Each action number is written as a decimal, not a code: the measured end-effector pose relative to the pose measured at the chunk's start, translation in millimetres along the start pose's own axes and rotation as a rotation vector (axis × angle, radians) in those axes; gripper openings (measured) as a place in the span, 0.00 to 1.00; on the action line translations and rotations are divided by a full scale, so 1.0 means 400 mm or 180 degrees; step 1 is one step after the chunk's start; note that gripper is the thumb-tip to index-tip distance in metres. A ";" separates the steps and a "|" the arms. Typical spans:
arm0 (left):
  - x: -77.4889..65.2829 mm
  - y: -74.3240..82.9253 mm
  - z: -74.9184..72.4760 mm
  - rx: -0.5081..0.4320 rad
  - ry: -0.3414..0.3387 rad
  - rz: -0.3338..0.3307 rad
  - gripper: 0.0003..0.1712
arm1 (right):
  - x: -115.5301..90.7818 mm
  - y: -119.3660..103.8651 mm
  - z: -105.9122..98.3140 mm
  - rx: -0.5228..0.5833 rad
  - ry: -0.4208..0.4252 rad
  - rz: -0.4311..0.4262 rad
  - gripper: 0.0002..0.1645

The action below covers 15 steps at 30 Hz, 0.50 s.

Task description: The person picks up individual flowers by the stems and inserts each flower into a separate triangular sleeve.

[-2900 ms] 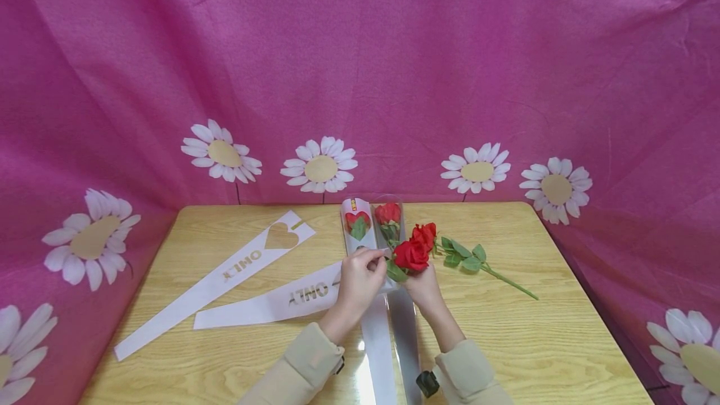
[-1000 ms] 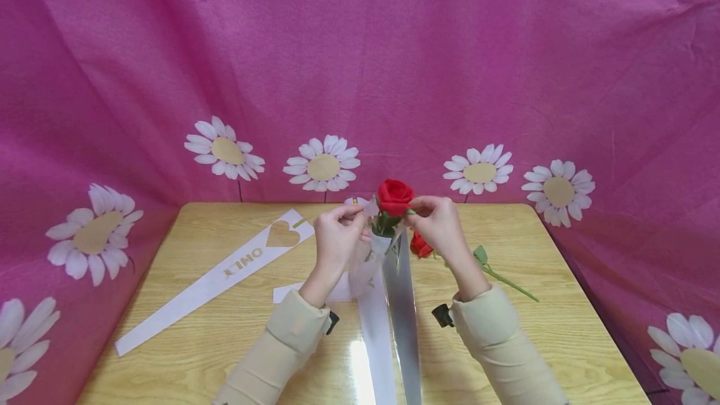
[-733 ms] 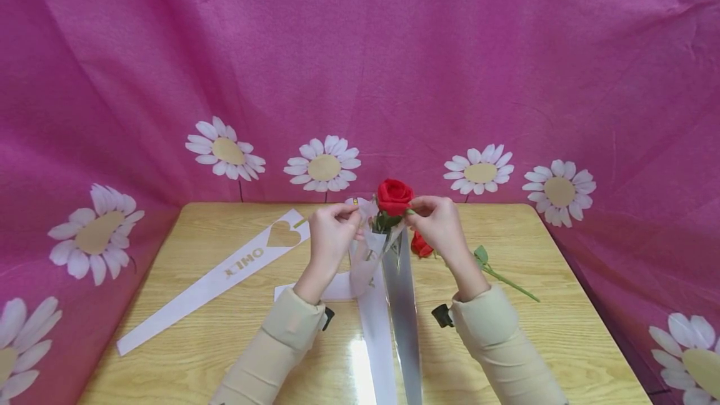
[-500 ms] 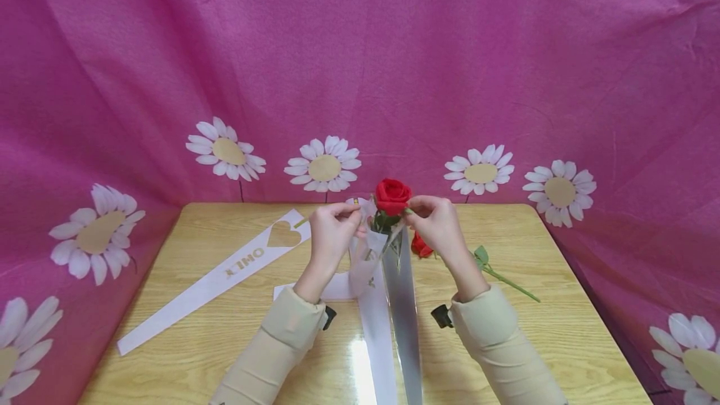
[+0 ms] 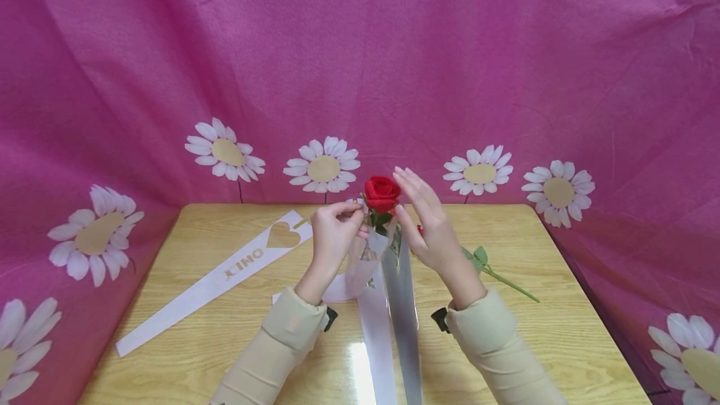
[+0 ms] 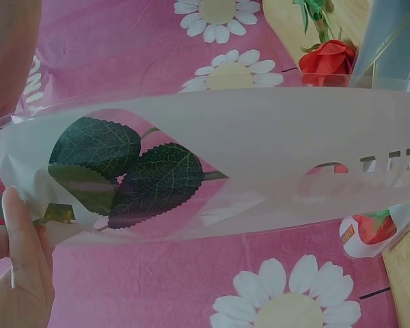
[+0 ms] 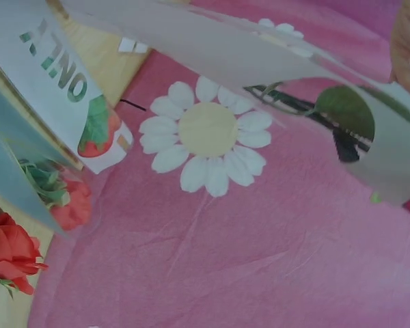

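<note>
A red artificial rose [image 5: 382, 194] stands nearly upright between my hands, its stem inside a translucent whitish flower sleeve [image 5: 360, 267]. My left hand [image 5: 334, 230] pinches the sleeve's upper rim just below the bloom. Dark green leaves [image 6: 157, 181] show through the heart-shaped window in the left wrist view. My right hand [image 5: 430, 227] is spread with straight fingers on the bloom's right side; whether it touches the petals or the rim I cannot tell. In the right wrist view the sleeve crosses the top, and fingers [image 7: 406, 55] show at its upper right.
Two sleeved roses lie side by side on the wooden table: one white sleeve [image 5: 375, 336], one grey [image 5: 404, 330]. At right lies a loose rose stem [image 5: 514, 283], its bloom [image 7: 14, 249] mostly hidden behind my right hand. A flat white sleeve [image 5: 197, 295] lies at left.
Earlier, the rose was low over the table; it now stands upright in the sleeve. Since half a second ago, my right hand has let go and spread its fingers. The rose has shifted slightly left.
</note>
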State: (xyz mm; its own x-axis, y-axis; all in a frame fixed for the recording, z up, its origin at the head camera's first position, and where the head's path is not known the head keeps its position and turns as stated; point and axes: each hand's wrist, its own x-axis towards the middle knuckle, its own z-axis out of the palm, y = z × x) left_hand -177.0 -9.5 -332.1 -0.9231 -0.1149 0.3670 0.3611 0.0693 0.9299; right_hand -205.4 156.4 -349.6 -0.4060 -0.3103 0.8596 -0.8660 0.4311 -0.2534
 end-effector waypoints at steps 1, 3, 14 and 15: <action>0.000 -0.001 0.001 -0.0002 -0.0003 0.0006 0.08 | 0.000 -0.003 0.002 -0.0038 -0.0092 -0.0052 0.27; 0.001 -0.005 0.002 -0.0005 -0.0004 0.0029 0.08 | -0.002 -0.007 0.007 -0.0109 -0.0245 -0.0099 0.28; 0.017 -0.084 0.011 -0.0153 -0.0006 0.0042 0.09 | -0.031 -0.016 0.029 -0.0130 -0.0417 0.0008 0.29; 0.016 -0.085 0.010 -0.0156 -0.0009 0.0049 0.10 | -0.034 -0.016 0.031 -0.0133 -0.0413 0.0021 0.29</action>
State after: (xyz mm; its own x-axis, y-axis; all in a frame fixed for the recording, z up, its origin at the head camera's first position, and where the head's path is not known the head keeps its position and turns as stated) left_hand -195.9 -8.5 -361.4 -0.9177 -0.1113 0.3814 0.3814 0.0223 0.9241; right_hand -197.8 147.4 -365.2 -0.4483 -0.4130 0.7928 -0.8513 0.4677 -0.2377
